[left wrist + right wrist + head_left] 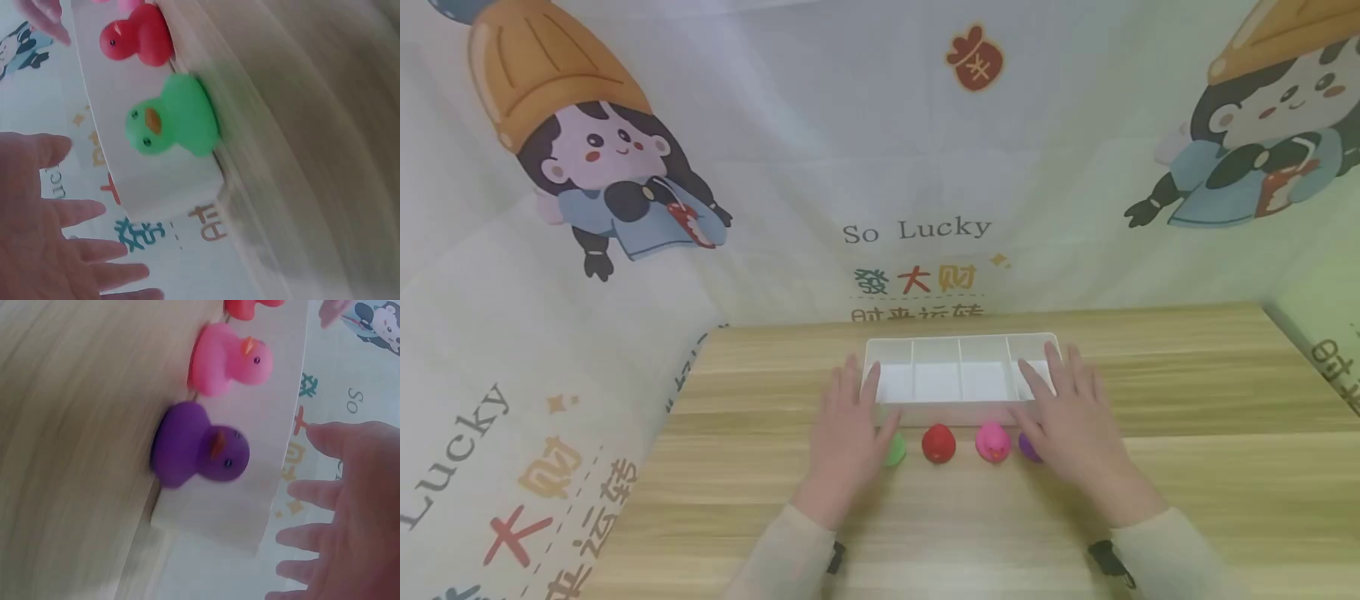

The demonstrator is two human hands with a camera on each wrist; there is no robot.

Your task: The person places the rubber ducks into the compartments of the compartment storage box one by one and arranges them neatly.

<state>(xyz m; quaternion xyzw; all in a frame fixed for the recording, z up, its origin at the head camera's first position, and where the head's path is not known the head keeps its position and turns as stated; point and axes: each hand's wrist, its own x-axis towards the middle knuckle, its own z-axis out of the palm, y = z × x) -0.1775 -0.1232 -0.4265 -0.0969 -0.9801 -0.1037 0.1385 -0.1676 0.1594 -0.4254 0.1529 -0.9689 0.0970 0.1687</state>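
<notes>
In the head view a white box (962, 413) with several side-by-side compartments stands on the table. Before its near wall sit a green rubber duck (181, 119), a red rubber duck (938, 443), a pink rubber duck (993, 442) and a purple rubber duck (187, 447). My left hand (847, 433) hovers over the box's left end, fingers spread, partly covering the green duck. Over the right end is my right hand (1075, 421), its fingers also spread and partly hiding the purple duck. Both hands hold nothing.
The wooden table (1210, 492) extends to both sides and toward me. A printed cloth (790, 167) with cartoon figures and lettering hangs behind and at the sides. Dark straps (1108, 558) show at the sleeves.
</notes>
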